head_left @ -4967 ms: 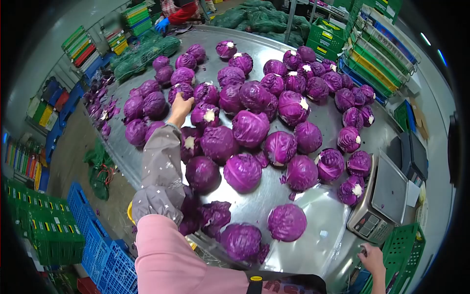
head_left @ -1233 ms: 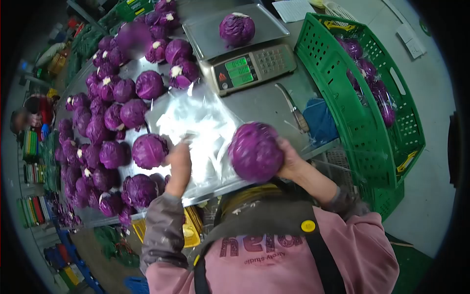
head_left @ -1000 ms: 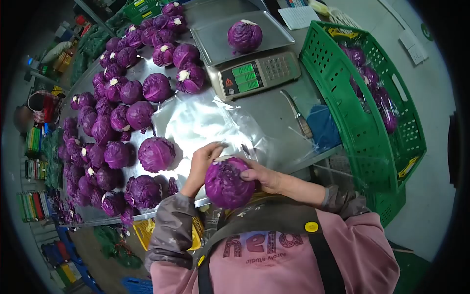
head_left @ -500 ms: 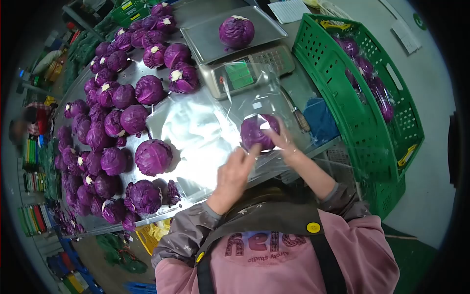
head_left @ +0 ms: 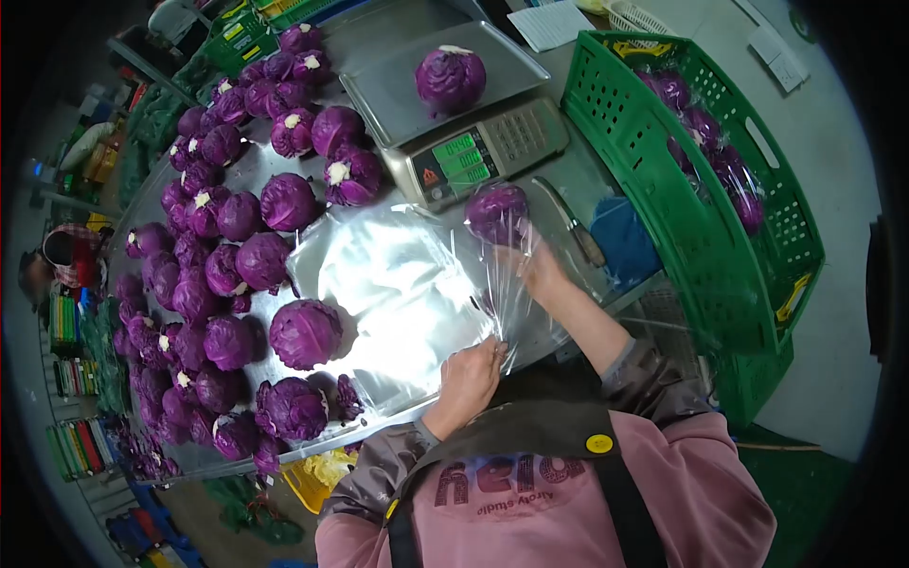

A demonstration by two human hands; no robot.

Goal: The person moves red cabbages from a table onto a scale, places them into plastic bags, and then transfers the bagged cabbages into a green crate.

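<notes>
A red cabbage [head_left: 496, 212] under clear plastic film [head_left: 507, 301] lies on the metal table just in front of the scale. My right hand [head_left: 536, 268] is closed on the gathered film at the cabbage's near side. Closer to my body, my left hand [head_left: 471, 380] pinches the film's end, so that the film stretches in taut folds between both hands. A stack of shiny clear film sheets [head_left: 388, 284] spreads to the left of the cabbage. Beside the film, on its left, sits a loose red cabbage [head_left: 305, 334].
Another cabbage [head_left: 451, 79] rests on the tray of a scale [head_left: 473, 151] with a lit green display. A knife [head_left: 574, 225] and blue cloth [head_left: 622, 237] lie right. Further right, a green crate [head_left: 653, 199] holds wrapped cabbages. Several loose cabbages [head_left: 227, 270] crowd the left.
The wrapped cabbage has moved away from my body toward the scale. My left hand has come back from it, drawing the film toward me; my right hand has shifted to the cabbage's near side.
</notes>
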